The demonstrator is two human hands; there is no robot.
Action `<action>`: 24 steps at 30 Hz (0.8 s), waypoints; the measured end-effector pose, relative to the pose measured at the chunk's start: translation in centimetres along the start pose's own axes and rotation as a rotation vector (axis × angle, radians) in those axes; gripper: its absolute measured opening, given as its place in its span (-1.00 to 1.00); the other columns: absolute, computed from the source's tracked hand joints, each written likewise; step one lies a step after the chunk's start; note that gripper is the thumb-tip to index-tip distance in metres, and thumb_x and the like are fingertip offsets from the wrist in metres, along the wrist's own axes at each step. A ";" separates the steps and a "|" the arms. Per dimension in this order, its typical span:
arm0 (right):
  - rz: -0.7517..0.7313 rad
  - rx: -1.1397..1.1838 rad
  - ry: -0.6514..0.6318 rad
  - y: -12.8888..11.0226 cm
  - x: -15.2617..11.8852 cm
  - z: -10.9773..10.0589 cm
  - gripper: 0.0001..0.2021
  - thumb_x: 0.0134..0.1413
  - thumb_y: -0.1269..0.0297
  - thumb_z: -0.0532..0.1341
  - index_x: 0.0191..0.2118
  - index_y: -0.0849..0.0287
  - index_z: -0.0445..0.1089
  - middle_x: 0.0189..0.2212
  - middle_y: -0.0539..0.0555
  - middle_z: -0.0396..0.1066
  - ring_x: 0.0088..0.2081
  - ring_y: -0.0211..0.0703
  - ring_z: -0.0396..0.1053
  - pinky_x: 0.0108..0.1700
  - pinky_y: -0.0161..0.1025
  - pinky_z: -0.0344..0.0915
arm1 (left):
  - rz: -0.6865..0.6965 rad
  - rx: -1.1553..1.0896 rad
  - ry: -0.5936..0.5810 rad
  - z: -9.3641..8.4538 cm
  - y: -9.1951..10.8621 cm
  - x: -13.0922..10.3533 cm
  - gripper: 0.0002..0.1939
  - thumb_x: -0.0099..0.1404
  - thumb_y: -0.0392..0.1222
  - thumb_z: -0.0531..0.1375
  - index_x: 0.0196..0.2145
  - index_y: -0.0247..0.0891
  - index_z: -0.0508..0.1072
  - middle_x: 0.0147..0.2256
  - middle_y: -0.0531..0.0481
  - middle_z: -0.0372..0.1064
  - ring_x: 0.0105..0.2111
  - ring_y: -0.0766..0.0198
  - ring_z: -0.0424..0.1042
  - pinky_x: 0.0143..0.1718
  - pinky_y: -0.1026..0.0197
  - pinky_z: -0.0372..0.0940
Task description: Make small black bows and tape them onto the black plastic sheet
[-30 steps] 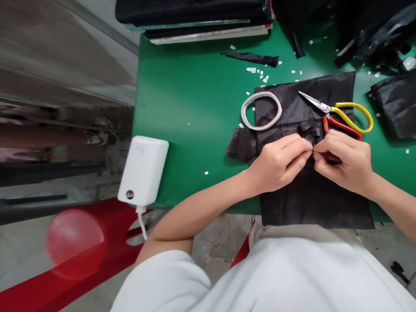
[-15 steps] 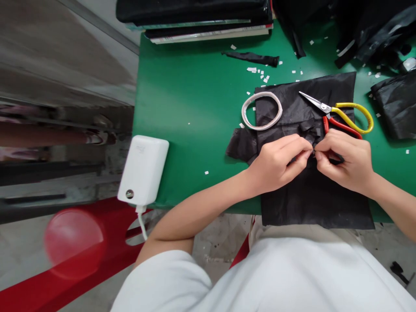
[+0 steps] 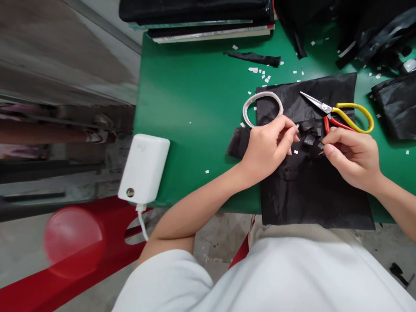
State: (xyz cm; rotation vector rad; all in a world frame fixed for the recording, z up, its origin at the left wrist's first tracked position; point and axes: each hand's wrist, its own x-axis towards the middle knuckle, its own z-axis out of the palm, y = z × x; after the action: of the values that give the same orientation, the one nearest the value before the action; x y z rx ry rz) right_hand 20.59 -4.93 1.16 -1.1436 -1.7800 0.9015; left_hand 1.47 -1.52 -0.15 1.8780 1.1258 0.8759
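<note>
My left hand point(image 3: 268, 145) is pinched, with a small white bit of paper point(image 3: 297, 126) at its fingertips. Opposite it, my right hand point(image 3: 354, 158) pinches a small greyish square piece point(image 3: 320, 146), perhaps tape. Both hands are over a flat black fabric piece point(image 3: 315, 195). A narrow folded black strip point(image 3: 310, 138) lies on that fabric between the hands. Another white bit point(image 3: 295, 152) rests below the left fingertips. Behind the left hand is a roll of white tape point(image 3: 246, 110). Scissors with yellow and red handles point(image 3: 338, 112) lie just beyond the right hand.
On the green table point(image 3: 182, 95) are scattered white bits point(image 3: 266, 79) and a loose black strip point(image 3: 255, 58). Stacked black fabric and books point(image 3: 208, 32) stand at the back. A white power bank point(image 3: 144, 167) with a cable sits at the left edge; more black fabric point(image 3: 398, 104) is at right.
My hands were together at the black strip and have moved apart, the left going left and up, the right going right. A white bit now shows on the fabric between them.
</note>
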 end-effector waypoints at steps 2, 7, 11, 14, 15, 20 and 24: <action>0.020 0.018 0.000 0.0 -0.1 0.0 -0.86 0.10 0.48 0.15 -0.45 0.16 0.31 -0.59 -0.07 0.29 -0.63 -0.42 0.08 -0.59 -0.37 0.03 | -0.016 0.100 0.011 -0.2 -0.5 0.3 -0.87 0.37 -0.28 0.09 -0.35 -0.33 0.37 -0.45 0.07 0.49 -0.59 0.49 0.42 -0.47 0.44 0.26; 0.023 0.018 0.011 -0.1 -0.1 -0.1 -0.85 0.10 0.48 0.15 -0.46 0.17 0.32 -0.61 -0.08 0.27 -0.63 -0.44 0.05 -0.59 -0.37 0.03 | 0.016 0.282 0.020 -0.5 -1.4 0.7 -0.84 0.26 -0.46 0.10 -0.26 -0.37 0.45 -0.36 0.00 0.52 -0.32 0.35 0.51 -0.27 0.36 0.32; 0.039 0.019 0.003 -0.1 -0.1 -0.2 -0.85 0.10 0.48 0.15 -0.46 0.16 0.33 -0.60 -0.07 0.30 -0.63 -0.42 0.10 -0.59 -0.36 0.05 | 0.148 0.344 0.047 -0.6 -0.9 0.6 -0.83 0.29 -0.43 0.09 -0.24 -0.36 0.47 -0.32 -0.02 0.50 -0.33 0.35 0.48 -0.24 0.32 0.35; 0.048 0.053 -0.020 -0.1 -0.1 -0.3 -0.85 0.13 0.46 0.15 -0.43 0.15 0.36 -0.59 -0.07 0.33 -0.61 -0.40 0.14 -0.59 -0.36 0.07 | 0.204 0.169 -0.012 -0.4 -0.4 0.3 -0.85 0.33 -0.38 0.09 -0.17 -0.32 0.41 -0.29 0.01 0.50 -0.46 0.45 0.43 -0.34 0.36 0.36; 0.050 0.073 -0.022 -0.1 -0.1 -0.3 -0.85 0.14 0.46 0.16 -0.43 0.14 0.37 -0.58 -0.07 0.34 -0.60 -0.39 0.16 -0.58 -0.36 0.08 | 0.192 0.053 -0.070 -0.4 -0.3 0.2 -0.84 0.34 -0.38 0.08 -0.13 -0.30 0.36 -0.27 0.02 0.50 -0.52 0.49 0.42 -0.40 0.39 0.35; 0.100 0.221 0.024 0.0 0.1 -0.3 -0.82 0.15 0.45 0.16 -0.46 0.11 0.36 -0.59 -0.06 0.29 -0.56 -0.34 0.22 -0.55 -0.33 0.10 | 0.032 -0.477 -0.408 0.0 -0.3 -0.5 -0.78 0.39 -0.36 0.03 -0.05 -0.17 0.16 -0.31 0.12 0.46 -0.67 0.56 0.37 -0.60 0.47 0.27; 0.185 0.281 0.092 0.5 -0.1 -0.3 -0.83 0.17 0.40 0.15 -0.44 0.10 0.35 -0.58 -0.06 0.23 -0.58 -0.34 0.12 -0.56 -0.29 0.02 | 0.015 -0.636 -0.472 -0.2 -0.2 -0.6 -0.85 0.42 -0.28 0.05 -0.06 -0.17 0.23 -0.27 0.08 0.47 -0.65 0.58 0.36 -0.60 0.48 0.29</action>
State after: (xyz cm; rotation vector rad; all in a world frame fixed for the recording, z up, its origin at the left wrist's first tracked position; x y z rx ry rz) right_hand 21.11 -4.83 0.80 -1.1574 -1.4366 1.1496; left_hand 1.03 -2.00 -0.32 1.4441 0.4658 0.6442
